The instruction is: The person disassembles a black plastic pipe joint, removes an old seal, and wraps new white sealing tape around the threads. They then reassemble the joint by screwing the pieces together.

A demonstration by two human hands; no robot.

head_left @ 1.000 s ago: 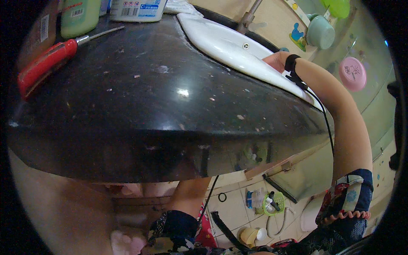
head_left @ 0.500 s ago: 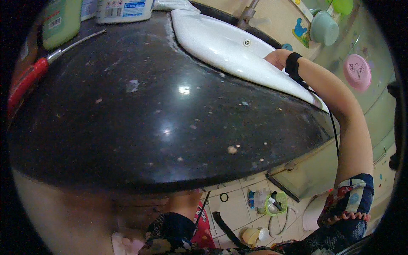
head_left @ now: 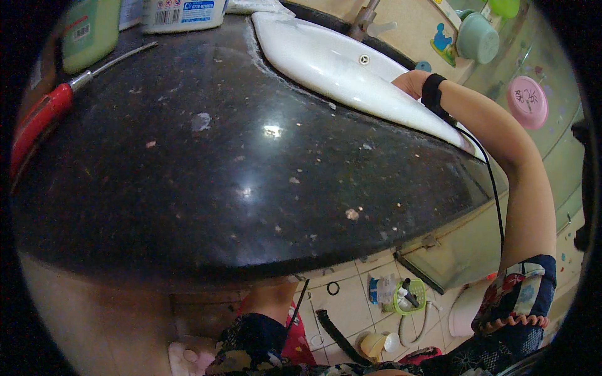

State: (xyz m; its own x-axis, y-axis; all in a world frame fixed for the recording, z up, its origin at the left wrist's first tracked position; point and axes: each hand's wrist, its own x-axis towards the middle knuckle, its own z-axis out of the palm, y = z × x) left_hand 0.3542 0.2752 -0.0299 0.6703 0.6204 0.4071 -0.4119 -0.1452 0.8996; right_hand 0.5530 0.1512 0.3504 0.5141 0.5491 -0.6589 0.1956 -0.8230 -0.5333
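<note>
My right hand (head_left: 409, 83) reaches over the front rim of the white washbasin (head_left: 332, 69), and its fingers are hidden inside the bowl. A black band (head_left: 433, 91) circles that wrist, with a thin black cable (head_left: 494, 188) running down from it. Beneath the dark speckled countertop (head_left: 207, 169) goes my left forearm (head_left: 269, 299); the hand itself is out of sight behind the counter's edge. On the far left of the countertop lies a screwdriver (head_left: 47, 116) with a red handle and a metal shaft.
A green bottle (head_left: 91, 37) and a white container (head_left: 182, 15) stand at the back left. A tap (head_left: 364, 22) rises behind the basin. On the tiled floor are a black ribbed hose (head_left: 338, 338), a green basket (head_left: 411, 296) and a yellow cup (head_left: 373, 344).
The view has shifted slightly. My right forearm and elbow sit a little farther right, with the hand still in the basin. My left forearm stays under the counter.
</note>
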